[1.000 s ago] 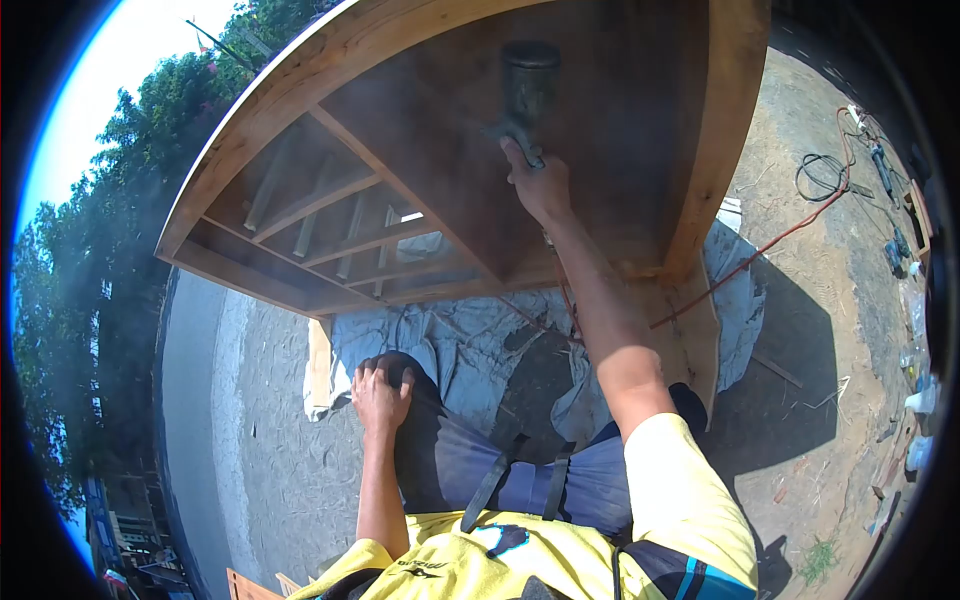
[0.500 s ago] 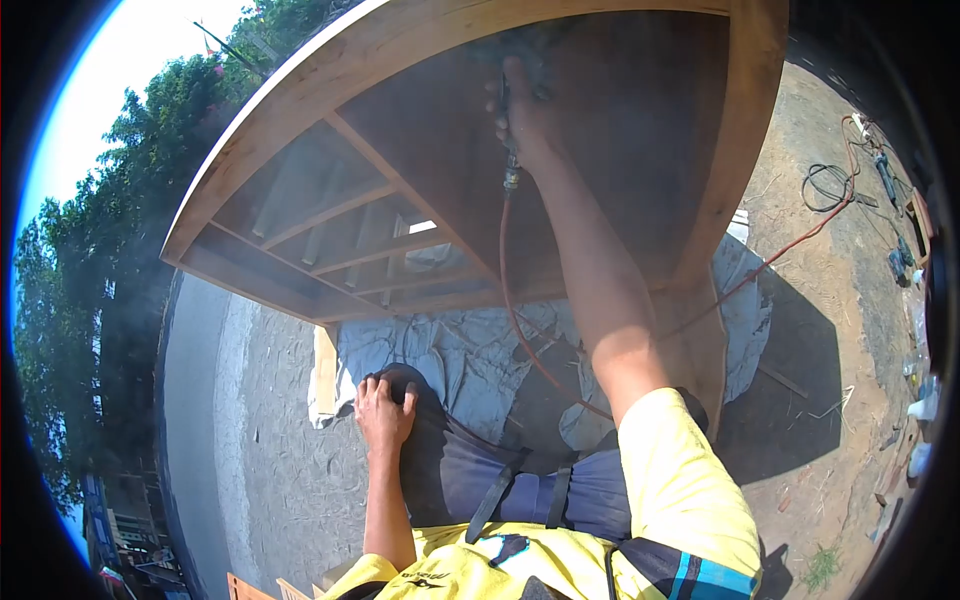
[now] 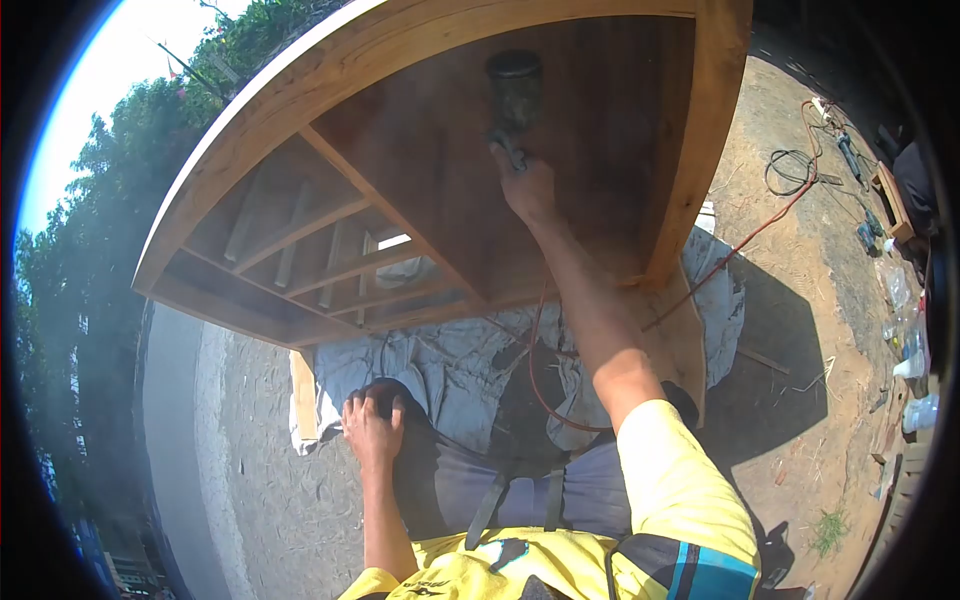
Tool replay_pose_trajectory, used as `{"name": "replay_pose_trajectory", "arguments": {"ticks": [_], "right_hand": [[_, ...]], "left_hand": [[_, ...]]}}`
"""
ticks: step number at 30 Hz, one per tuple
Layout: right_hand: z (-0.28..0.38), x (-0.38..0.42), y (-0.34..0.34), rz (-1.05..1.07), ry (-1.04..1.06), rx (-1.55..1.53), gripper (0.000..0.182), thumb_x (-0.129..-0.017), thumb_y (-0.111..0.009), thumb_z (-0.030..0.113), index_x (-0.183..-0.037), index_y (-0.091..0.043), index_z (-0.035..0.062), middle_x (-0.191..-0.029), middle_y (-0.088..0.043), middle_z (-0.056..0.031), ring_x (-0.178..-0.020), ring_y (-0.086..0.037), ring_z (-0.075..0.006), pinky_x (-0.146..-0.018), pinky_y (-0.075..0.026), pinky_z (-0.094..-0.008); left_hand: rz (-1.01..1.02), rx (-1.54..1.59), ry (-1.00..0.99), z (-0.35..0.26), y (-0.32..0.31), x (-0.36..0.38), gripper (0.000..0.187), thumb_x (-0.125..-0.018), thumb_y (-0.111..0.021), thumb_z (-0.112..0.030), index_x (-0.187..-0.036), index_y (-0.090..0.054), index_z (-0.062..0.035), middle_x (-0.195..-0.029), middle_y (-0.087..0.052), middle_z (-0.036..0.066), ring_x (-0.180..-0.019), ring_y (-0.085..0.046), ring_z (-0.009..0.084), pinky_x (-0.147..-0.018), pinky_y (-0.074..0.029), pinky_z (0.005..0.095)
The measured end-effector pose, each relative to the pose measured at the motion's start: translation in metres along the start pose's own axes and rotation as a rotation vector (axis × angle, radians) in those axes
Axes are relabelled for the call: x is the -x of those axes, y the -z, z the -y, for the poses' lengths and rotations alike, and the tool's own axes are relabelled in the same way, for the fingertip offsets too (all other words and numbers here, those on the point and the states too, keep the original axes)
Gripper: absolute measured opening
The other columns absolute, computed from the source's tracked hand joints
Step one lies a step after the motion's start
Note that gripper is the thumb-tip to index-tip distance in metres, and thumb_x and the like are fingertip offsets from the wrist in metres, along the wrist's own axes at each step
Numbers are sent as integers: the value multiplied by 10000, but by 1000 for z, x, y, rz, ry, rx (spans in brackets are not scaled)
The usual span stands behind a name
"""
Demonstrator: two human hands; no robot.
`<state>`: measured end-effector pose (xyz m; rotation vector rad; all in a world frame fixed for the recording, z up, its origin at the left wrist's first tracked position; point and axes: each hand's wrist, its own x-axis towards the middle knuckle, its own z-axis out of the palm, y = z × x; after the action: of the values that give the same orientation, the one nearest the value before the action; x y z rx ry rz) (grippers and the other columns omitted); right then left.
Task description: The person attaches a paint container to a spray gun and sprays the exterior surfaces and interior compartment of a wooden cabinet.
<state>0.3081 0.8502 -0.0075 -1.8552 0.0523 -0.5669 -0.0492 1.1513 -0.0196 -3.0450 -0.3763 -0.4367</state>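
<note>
My right hand [image 3: 528, 188] is reached up inside a wooden cabinet [image 3: 410, 52], closed around a spray gun [image 3: 508, 150]. The gun's dark cup [image 3: 515, 92] points up toward the brown inner panel [image 3: 620, 130], and a haze of spray hangs around it. A red air hose [image 3: 537, 370] loops down beside my right forearm; its joint with the gun is hidden. My left hand [image 3: 372, 425] rests on my left knee with its fingers spread over it, holding nothing.
A crumpled pale cloth [image 3: 460, 365] lies under the cabinet. The red hose continues over the dirt at right toward a coiled black cable [image 3: 790, 172]. Plastic containers [image 3: 920, 412] stand along the right edge. A paved road [image 3: 185, 400] runs at left, with trees [image 3: 90, 220] beyond.
My right hand has moved slightly lower and turned, so the spray gun's cup now shows above it. The view has shifted a little. My left hand stays on the knee.
</note>
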Motion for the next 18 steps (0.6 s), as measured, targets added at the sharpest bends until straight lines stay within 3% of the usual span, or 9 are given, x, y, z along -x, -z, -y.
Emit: {"name": "replay_pose_trajectory", "arguments": {"ticks": [4, 6, 7, 9, 10, 15, 18], "right_hand": [[1, -4, -4, -167, 73, 18, 441, -1012, -685, 454, -1014, -763, 20, -746, -733, -112, -756, -752, -202, -712, -555, -401], [12, -15, 0, -194, 48, -260, 455, -1015, -680, 468, -1026, -763, 21, -743, -740, -87, -774, -751, -191, -727, -550, -380], [22, -16, 7, -190, 42, -256, 455, -1015, -680, 468, -1026, -763, 21, -743, -740, -87, -774, -751, -191, -727, -550, -380], [37, -21, 18, -150, -18, -420, 466, -994, -706, 471, -937, -739, 10, -785, -756, -161, -792, -768, -325, -719, -557, -421], [38, -22, 19, -146, -22, -416, 466, -994, -706, 471, -937, -739, 10, -785, -756, -161, -792, -768, -325, -719, -557, -421], [-7, -20, -1, 52, -190, -277, 529, -965, -716, 550, -955, -769, 23, -728, -735, -66, -743, -726, -177, -728, -537, -358], [-37, 2, -16, 127, -260, -223, 550, -961, -713, 567, -945, -763, 19, -725, -733, -78, -748, -737, -201, -736, -543, -366]], "left_hand": [[-8, 32, -15, 2, 0, -2, 373, -894, -738, -388, -1166, -738, -134, -1159, -697, 134, -1163, -619, 365, -996, -507, 506], [-5, 40, -13, 0, 3, -4, 372, -895, -737, -390, -1165, -738, -134, -1164, -698, 133, -1168, -619, 365, -997, -508, 504], [-4, 45, -13, 0, 3, -4, 371, -896, -736, -391, -1165, -738, -135, -1170, -699, 133, -1172, -620, 366, -997, -509, 502], [-16, 46, -20, 3, 2, -5, 365, -897, -737, -384, -1164, -739, -135, -1177, -700, 133, -1175, -621, 366, -996, -510, 501], [-34, 46, -30, 4, 1, -4, 360, -897, -738, -377, -1163, -740, -134, -1184, -702, 133, -1178, -623, 366, -996, -512, 500], [1, 114, 18, 7, 1, -5, 367, -885, -730, -362, -1163, -743, -124, -1212, -705, 121, -1215, -608, 359, -1058, -465, 496], [-9, 109, -8, 7, 3, -5, 352, -890, -737, -349, -1161, -743, -125, -1210, -708, 111, -1194, -621, 356, -1021, -494, 492]]}}
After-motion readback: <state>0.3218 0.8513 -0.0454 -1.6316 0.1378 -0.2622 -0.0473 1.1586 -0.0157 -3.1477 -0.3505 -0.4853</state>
